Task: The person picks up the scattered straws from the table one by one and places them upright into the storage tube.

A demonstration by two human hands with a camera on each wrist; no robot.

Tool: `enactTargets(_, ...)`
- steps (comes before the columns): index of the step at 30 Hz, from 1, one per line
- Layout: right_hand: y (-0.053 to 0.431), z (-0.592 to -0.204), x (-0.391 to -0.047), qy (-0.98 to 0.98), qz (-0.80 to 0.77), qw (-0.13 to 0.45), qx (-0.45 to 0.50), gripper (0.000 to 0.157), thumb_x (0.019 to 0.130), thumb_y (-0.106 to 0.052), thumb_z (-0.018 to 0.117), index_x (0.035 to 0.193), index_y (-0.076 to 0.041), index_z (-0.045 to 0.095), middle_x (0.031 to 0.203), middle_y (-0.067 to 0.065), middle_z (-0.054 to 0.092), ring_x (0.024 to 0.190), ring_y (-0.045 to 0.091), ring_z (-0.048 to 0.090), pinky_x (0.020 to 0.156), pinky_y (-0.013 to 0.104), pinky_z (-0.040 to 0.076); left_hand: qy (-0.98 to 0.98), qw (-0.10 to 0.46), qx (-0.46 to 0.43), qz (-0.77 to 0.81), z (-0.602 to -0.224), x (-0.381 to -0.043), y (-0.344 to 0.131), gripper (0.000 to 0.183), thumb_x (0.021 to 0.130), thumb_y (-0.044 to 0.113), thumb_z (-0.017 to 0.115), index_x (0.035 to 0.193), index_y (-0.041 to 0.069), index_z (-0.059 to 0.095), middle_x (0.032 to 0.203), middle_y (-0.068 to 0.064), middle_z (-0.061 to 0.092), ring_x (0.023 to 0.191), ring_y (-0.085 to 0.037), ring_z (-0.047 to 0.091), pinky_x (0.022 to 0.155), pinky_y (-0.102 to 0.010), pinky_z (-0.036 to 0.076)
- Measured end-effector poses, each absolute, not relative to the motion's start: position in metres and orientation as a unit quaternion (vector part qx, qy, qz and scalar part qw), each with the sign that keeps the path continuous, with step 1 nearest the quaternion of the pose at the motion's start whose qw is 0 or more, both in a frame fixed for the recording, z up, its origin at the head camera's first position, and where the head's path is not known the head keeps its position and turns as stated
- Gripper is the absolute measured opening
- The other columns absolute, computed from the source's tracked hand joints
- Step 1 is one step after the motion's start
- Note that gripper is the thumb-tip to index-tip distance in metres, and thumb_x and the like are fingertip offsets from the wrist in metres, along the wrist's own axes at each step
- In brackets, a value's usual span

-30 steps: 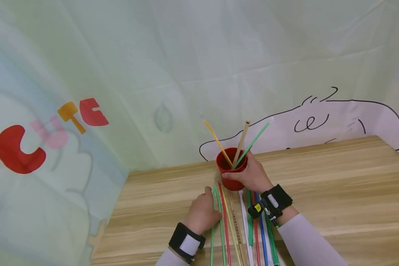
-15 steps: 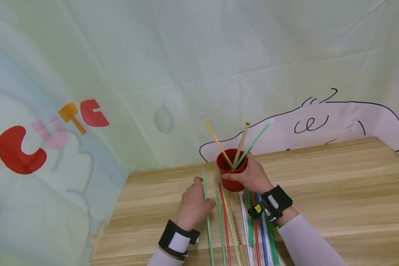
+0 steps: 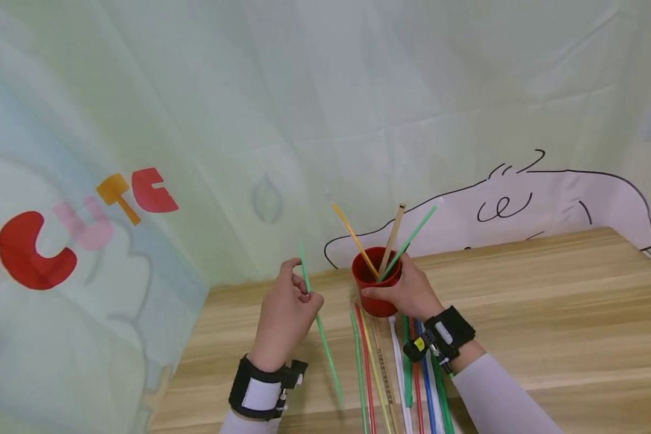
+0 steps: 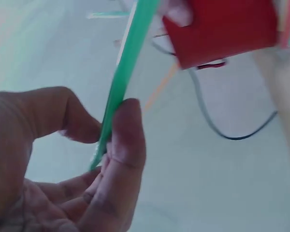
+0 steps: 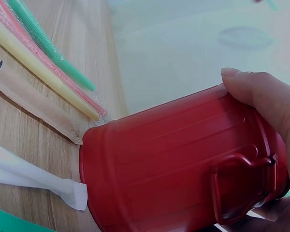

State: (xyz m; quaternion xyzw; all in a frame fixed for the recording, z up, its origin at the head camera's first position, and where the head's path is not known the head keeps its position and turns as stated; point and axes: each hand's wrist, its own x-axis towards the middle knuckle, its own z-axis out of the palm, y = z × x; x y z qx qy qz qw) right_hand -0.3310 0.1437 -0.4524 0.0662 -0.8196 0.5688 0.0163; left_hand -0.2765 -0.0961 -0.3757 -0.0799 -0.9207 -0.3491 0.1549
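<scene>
My left hand (image 3: 284, 319) pinches a green straw (image 3: 327, 349) between thumb and fingers, left of the red cup. The straw slants, its upper end above the fingers. In the left wrist view the thumb and index finger press on this green straw (image 4: 123, 72). My right hand (image 3: 410, 290) grips the red cup (image 3: 378, 306) near its rim, thumb at the front. An orange straw (image 3: 352, 234), a brown paper-wrapped straw (image 3: 393, 236) and another green straw lean in the cup. In the right wrist view the red cup (image 5: 169, 169) shows a small wire handle.
Several straws lie side by side on the wooden table (image 3: 542, 313), in front of the cup: a green straw (image 3: 360, 367), a yellow straw (image 3: 380, 386), a white straw (image 3: 400, 374), a blue straw (image 3: 428, 386) and others. Behind the table hangs a printed cloth (image 3: 358, 108).
My left hand has lifted the green straw from the left end of the row and moved it left and up. The right hand stays on the cup.
</scene>
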Motion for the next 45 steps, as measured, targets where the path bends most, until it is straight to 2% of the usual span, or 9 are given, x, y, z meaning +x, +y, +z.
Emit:
enactTargets(7,0.145,-0.454,-0.332,-0.822,0.565,0.020,0.066,0.093,0.080,-0.034,0.090,0.152,-0.009,0.037,0.145,0.015,0.057,0.133,0.038,0.057,0.105,0.055,0.052,-0.876,0.244,-0.095,-0.405,-0.354,-0.280,-0.092,0.062,0.088,0.005,0.067,0.146,0.004,0.045,0.099,-0.009,0.065,0.084,-0.021,0.073,0.065,-0.030,0.055)
enactTargets(11,0.145,-0.454,-0.331,-0.823,0.564,0.020,0.064,0.092,0.080,-0.034,0.090,0.152,-0.008,0.038,0.144,0.016,0.058,0.133,0.038,0.057,0.105,0.055,0.052,-0.846,0.299,-0.092,-0.432,-0.346,-0.285,-0.089,0.060,0.090,0.004,0.065,0.146,0.006,0.045,0.102,-0.010,0.065,0.087,-0.023,0.075,0.065,-0.033,0.055)
enactTargets(18,0.143,-0.454,-0.333,-0.820,0.568,0.023,0.069,0.092,0.080,-0.033,0.091,0.151,-0.008,0.038,0.144,0.014,0.058,0.133,0.037,0.056,0.106,0.056,0.052,-0.791,0.361,-0.080,-0.487,-0.334,-0.298,-0.084,0.058,0.093,0.005,0.064,0.147,0.010,0.045,0.104,-0.008,0.065,0.088,-0.020,0.073,0.064,-0.021,0.056)
enactTargets(23,0.143,-0.454,-0.333,-0.822,0.565,0.022,0.069,0.091,0.081,-0.033,0.090,0.151,-0.008,0.038,0.144,0.015,0.058,0.132,0.037,0.057,0.105,0.055,0.053,-0.753,0.388,-0.091,-0.523,-0.329,-0.307,-0.077,0.055,0.095,0.005,0.065,0.146,0.010,0.044,0.106,-0.011,0.063,0.092,-0.021,0.072,0.065,-0.018,0.057)
enactTargets(27,0.143,-0.454,-0.332,-0.819,0.570,0.020,0.067,0.090,0.081,-0.032,0.090,0.151,-0.009,0.038,0.144,0.014,0.057,0.133,0.036,0.057,0.105,0.056,0.052,-0.740,0.373,-0.106,-0.550,-0.333,-0.315,-0.069,0.054,0.096,0.005,0.065,0.145,0.012,0.043,0.108,-0.013,0.062,0.095,-0.023,0.072,0.069,-0.022,0.061)
enactTargets(34,0.142,-0.456,-0.333,-0.817,0.573,0.021,0.065,0.091,0.081,-0.034,0.090,0.152,-0.011,0.038,0.144,0.013,0.058,0.133,0.036,0.057,0.106,0.056,0.052,-0.751,0.299,-0.120,-0.576,-0.358,-0.333,-0.053,0.053,0.098,0.006,0.066,0.145,0.014,0.042,0.106,-0.014,0.065,0.093,-0.026,0.073,0.070,-0.030,0.064)
enactTargets(40,0.142,-0.455,-0.333,-0.812,0.579,0.019,0.066,0.090,0.081,-0.034,0.090,0.151,-0.012,0.038,0.144,0.012,0.059,0.132,0.034,0.058,0.106,0.055,0.052,-0.766,0.265,-0.111,-0.575,-0.381,-0.346,-0.045,0.054,0.096,0.009,0.068,0.144,0.013,0.042,0.103,-0.012,0.069,0.090,-0.026,0.076,0.067,-0.033,0.062)
enactTargets(45,0.142,-0.454,-0.334,-0.812,0.580,0.020,0.067,0.090,0.080,-0.032,0.091,0.151,-0.012,0.038,0.143,0.011,0.059,0.131,0.032,0.059,0.106,0.053,0.053,-0.784,0.256,-0.088,-0.559,-0.398,-0.355,-0.040,0.054,0.095,0.013,0.072,0.141,0.015,0.043,0.100,-0.009,0.073,0.090,-0.024,0.077,0.070,-0.035,0.059)
